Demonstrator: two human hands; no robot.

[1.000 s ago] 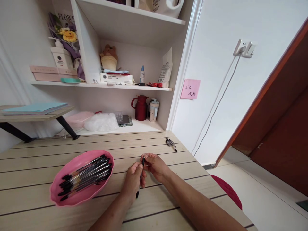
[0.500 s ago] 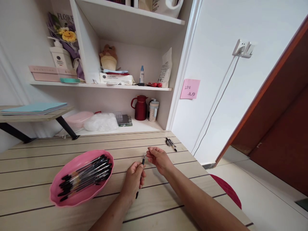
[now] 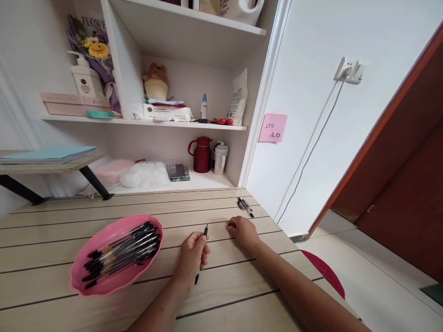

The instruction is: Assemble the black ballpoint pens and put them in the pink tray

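Note:
My left hand (image 3: 194,251) is closed around a black pen (image 3: 206,230), its thin tip pointing up and away and its dark other end showing below the hand. To the right, my right hand (image 3: 244,230) is low over the table with thumb and fingers pinched together. A tiny silvery piece (image 3: 227,225) shows at those fingertips, too small to name surely. Beyond this hand lie a few pens or pen parts (image 3: 245,206). Left of my hands, a pink oval bowl (image 3: 78,272) holds several black-and-clear pens (image 3: 124,253).
The striped wooden table (image 3: 138,318) meets a white shelf unit at the back, where a red jug (image 3: 202,156), a patterned cup (image 3: 220,158) and a plastic bag (image 3: 145,175) stand. A small raised stand (image 3: 69,163) bears papers at left. A wall bounds the right.
My right hand has moved right, away from the pen tip, and lowered toward the table, its fingers now pinched. The left hand keeps its hold on the pen, nearly unmoved.

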